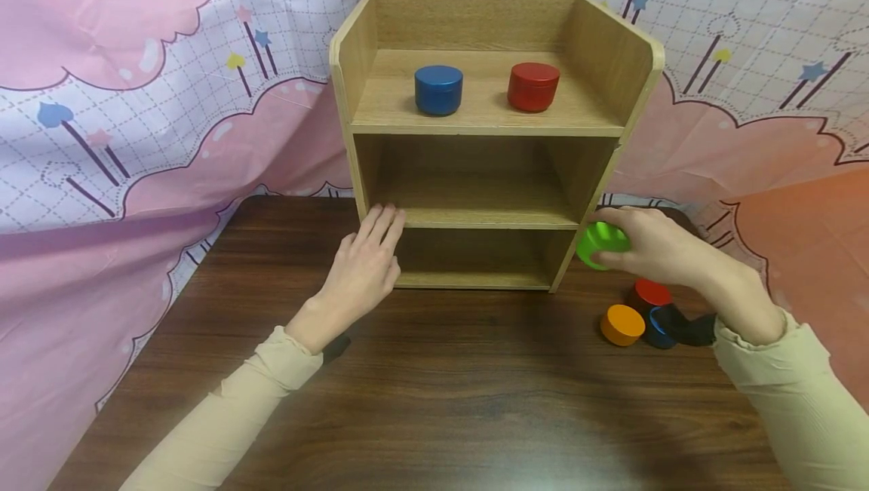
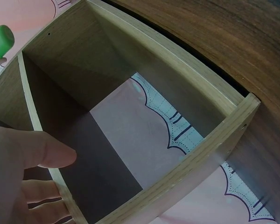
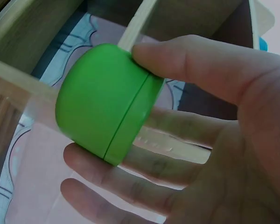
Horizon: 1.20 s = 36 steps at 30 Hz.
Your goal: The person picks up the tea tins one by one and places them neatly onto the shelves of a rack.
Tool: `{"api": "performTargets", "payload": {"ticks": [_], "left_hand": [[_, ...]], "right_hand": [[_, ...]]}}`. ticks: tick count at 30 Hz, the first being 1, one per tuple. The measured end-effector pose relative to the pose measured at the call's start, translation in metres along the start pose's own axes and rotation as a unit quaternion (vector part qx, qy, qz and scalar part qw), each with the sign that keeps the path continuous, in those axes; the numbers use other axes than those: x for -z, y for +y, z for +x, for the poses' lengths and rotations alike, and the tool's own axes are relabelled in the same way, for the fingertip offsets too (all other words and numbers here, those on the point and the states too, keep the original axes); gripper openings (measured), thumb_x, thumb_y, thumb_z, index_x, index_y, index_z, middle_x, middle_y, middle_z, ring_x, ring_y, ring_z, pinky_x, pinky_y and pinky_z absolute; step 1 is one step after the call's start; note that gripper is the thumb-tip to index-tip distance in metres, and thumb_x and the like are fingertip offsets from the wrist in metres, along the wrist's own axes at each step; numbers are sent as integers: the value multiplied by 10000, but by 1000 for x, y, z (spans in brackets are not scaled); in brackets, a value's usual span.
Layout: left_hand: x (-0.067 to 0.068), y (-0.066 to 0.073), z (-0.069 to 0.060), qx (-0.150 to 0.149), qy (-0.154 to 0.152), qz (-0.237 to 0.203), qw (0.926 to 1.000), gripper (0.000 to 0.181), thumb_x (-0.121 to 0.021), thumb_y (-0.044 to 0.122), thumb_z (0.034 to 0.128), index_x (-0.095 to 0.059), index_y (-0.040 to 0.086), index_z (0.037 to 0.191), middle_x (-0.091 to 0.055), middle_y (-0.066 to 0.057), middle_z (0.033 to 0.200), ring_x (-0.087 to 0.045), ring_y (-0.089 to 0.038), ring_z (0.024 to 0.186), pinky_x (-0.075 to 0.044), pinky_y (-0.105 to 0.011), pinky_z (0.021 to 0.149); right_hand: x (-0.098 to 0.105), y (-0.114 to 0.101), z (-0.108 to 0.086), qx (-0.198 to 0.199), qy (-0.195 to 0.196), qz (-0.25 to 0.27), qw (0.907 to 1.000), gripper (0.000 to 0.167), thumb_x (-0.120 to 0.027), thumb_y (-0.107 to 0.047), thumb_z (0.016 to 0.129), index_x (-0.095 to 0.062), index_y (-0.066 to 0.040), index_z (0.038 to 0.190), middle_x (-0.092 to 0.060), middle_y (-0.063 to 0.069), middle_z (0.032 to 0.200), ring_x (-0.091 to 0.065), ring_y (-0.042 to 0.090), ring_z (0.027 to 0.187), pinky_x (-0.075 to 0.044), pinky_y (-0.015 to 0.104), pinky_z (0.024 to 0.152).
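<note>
Right of centre in the head view, the right hand (image 1: 657, 243) pinches a green tin (image 1: 599, 240) beside the wooden shelf unit (image 1: 475, 130), thumb opposing fingers, probably for a secure hold. Left of centre, the left hand (image 1: 360, 268) lies fingers straight at the unit's left edge (perhaps steadying it).

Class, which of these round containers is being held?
The green container, gripped by the right hand; the other visible containers rest on the shelf or table.

no readable text, no labels, no brands, numbers or signs
</note>
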<state>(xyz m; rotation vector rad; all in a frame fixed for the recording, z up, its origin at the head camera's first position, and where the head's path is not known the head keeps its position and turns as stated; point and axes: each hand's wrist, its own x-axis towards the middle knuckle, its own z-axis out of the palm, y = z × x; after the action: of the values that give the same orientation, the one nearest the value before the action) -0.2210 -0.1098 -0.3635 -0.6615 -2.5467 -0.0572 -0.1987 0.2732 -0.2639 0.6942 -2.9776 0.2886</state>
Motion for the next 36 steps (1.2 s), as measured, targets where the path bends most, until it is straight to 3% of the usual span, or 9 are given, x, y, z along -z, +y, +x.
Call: {"api": "performTargets", "payload": {"ticks": [6,17,24,36], "left_hand": [[0,0,0,24,-26,-29,10000,656,-579,137,880,-340,52,1484,-375,-139,1526,-345,-307,1424,-547,-461,809],[0,0,0,15,-68,-50,10000,642,-548,140,893,-328,51,1490,-363,-141,1534,-333,-309,1431,-544,-464,829],[0,0,0,-2,-67,-25,10000,646,-555,142,891,-330,52,1490,-368,-142,1530,-341,-311,1427,-546,-468,837],[-1,0,0,-14,87,-56,9999,655,-583,123,865,-354,49,1474,-387,-145,1516,-359,-312,1413,-552,-461,801]], "right_hand": [[3,-15,4,273,185,200,9993,447,-742,-179,799,-610,-35,1202,-594,19,802,-498,148,709,-398,291,634],[6,-39,31,598,423,299,9969,458,-731,-181,804,-601,-33,1217,-620,98,893,-534,186,741,-421,312,640],[5,-54,49,435,420,378,9975,476,-732,-197,805,-600,-47,1237,-611,111,897,-528,210,758,-421,308,640],[-2,-72,82,507,353,604,9963,497,-706,-206,837,-567,-34,1283,-618,136,944,-538,238,811,-426,326,670]]}}
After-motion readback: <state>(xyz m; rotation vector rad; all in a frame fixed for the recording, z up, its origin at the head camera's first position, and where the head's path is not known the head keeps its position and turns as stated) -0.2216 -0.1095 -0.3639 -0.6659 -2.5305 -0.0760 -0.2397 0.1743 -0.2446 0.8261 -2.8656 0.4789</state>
